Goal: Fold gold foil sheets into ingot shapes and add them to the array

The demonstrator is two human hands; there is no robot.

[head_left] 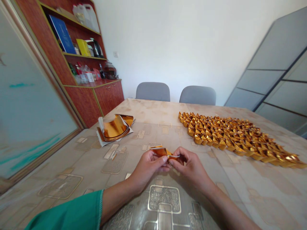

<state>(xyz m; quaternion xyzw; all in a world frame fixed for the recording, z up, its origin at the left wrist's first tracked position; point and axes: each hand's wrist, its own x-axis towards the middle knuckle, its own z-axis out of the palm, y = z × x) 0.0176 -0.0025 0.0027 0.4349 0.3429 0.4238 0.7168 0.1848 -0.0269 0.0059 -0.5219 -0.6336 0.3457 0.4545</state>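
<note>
Between both hands, above the near middle of the table, is a partly folded piece of gold foil paper (pixel 160 151) with a pale underside. My left hand (pixel 153 161) grips its left part, thumb on top and fingers beneath. My right hand (pixel 188 162) pinches its right end between thumb and fingers. Beyond my left hand lies a curled stack of gold foil sheets (pixel 115 128) with white edges. To the right, many folded gold foil pieces (pixel 223 131) stand in close rows.
A patterned cover lies over the table (pixel 134 188). Two grey chairs (pixel 153 91) stand at its far side against the white wall. A red-brown shelf cabinet (pixel 105 95) with bottles and a kettle is at the back left. Grey panels (pixel 268 60) lean in from the right.
</note>
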